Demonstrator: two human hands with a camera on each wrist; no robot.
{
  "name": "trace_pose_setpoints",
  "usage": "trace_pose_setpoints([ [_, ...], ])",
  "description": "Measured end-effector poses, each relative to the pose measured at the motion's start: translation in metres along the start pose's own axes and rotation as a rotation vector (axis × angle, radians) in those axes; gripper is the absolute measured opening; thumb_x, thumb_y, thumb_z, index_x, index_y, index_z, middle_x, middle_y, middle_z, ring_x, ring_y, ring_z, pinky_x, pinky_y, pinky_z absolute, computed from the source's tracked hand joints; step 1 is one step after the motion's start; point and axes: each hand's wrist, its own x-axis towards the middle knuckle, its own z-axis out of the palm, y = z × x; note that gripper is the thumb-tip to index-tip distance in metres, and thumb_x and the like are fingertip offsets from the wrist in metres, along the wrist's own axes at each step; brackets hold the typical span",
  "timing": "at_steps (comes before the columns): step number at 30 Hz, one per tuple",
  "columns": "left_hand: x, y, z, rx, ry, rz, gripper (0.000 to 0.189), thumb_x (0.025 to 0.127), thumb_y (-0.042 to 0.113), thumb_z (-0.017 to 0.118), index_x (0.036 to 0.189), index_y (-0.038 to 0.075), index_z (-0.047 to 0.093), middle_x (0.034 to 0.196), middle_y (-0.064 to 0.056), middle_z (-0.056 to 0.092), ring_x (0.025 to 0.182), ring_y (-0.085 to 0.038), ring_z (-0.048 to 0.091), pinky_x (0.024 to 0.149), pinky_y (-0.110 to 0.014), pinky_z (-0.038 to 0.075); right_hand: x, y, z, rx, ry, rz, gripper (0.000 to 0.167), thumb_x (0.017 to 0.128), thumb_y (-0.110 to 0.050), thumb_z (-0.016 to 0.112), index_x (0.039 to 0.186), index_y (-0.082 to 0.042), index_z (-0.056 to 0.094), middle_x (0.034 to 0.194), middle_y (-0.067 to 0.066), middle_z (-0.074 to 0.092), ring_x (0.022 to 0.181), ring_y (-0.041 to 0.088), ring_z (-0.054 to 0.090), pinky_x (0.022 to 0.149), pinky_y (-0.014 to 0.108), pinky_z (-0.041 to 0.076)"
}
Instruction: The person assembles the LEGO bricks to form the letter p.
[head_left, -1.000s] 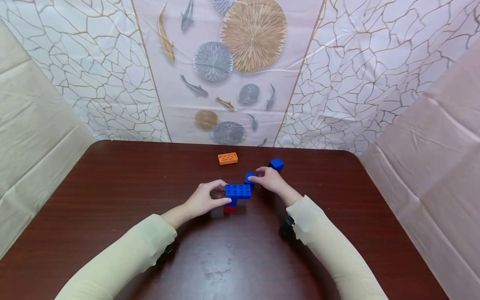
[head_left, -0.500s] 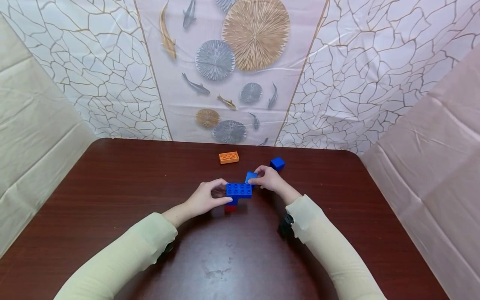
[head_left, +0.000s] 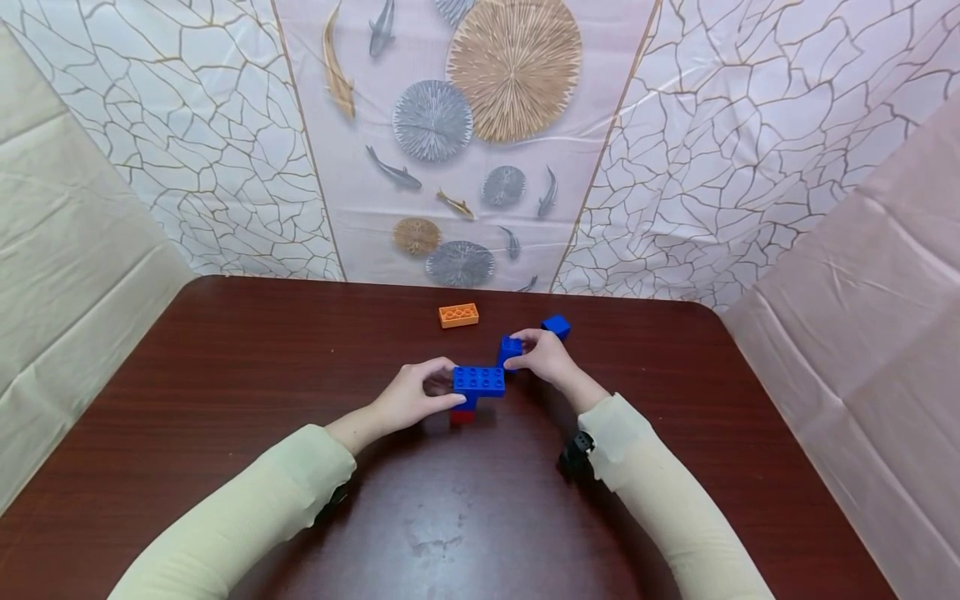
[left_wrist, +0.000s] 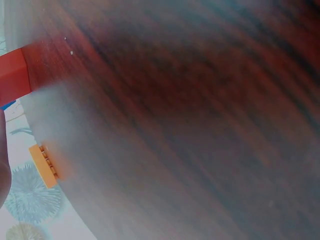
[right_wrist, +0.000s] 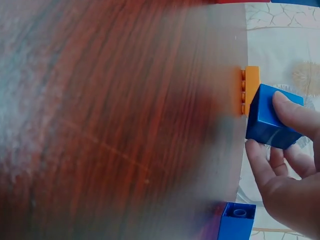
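Observation:
My left hand point(head_left: 412, 398) grips a small stack of building bricks from its left side, thumb in front. A long blue brick point(head_left: 478, 379) with studs tops the stack and juts out to the right. Under it are a narrower blue brick point(head_left: 467, 403) and a red brick point(head_left: 462, 417), lowest. Just behind and right of the stack, my right hand point(head_left: 546, 357) holds a small blue brick point(head_left: 510, 352) between thumb and fingers, studs facing up. In the right wrist view, this held brick point(right_wrist: 272, 117) hangs off the tabletop. The left wrist view catches only the red brick's side point(left_wrist: 14, 77) and a finger's edge.
An orange brick point(head_left: 458, 315) lies on its side near the back edge of the dark wooden table point(head_left: 262, 375). Another blue brick point(head_left: 556, 326) lies behind my right hand, its hollow side showing in the right wrist view. Patterned cloth point(head_left: 510, 175) hangs behind the table.
My right hand has turned the small blue brick, so studs now face up where a smooth face showed, and shifted it slightly right and back. The left hand keeps its grip on the stack.

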Motion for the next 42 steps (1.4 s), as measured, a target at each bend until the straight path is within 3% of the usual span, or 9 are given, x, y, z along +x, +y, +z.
trace_pose_setpoints([
  [13,0.000,-0.001,0.002,-0.005,0.010,0.006,0.028,0.083,0.022,0.071,0.107,0.011,0.060,0.102,-0.007,0.069,0.092,-0.017,0.065,0.082,-0.030,0.055,-0.011,-0.010,-0.006,0.032,0.064,-0.119,0.043,0.075,-0.011,0.078,0.114,-0.003,0.063,0.111,0.015,0.057,0.096,0.026,0.056,0.078,0.031,0.050],
  [23,-0.001,0.000,0.002,-0.013,0.013,0.017,0.028,0.083,0.023,0.071,0.107,0.010,0.060,0.101,-0.008,0.069,0.091,-0.017,0.066,0.082,-0.030,0.055,-0.024,-0.028,-0.015,0.033,0.043,-0.130,0.043,0.077,-0.016,0.077,0.116,-0.007,0.062,0.115,0.012,0.056,0.098,0.026,0.055,0.084,0.035,0.052],
  [42,0.000,0.000,0.002,-0.038,0.027,0.036,0.028,0.082,0.021,0.072,0.105,0.009,0.061,0.100,-0.009,0.070,0.092,-0.018,0.066,0.082,-0.030,0.055,-0.047,-0.061,-0.018,0.027,0.010,-0.250,0.045,0.077,-0.017,0.077,0.118,-0.007,0.062,0.111,0.012,0.059,0.094,0.026,0.059,0.080,0.035,0.054],
])
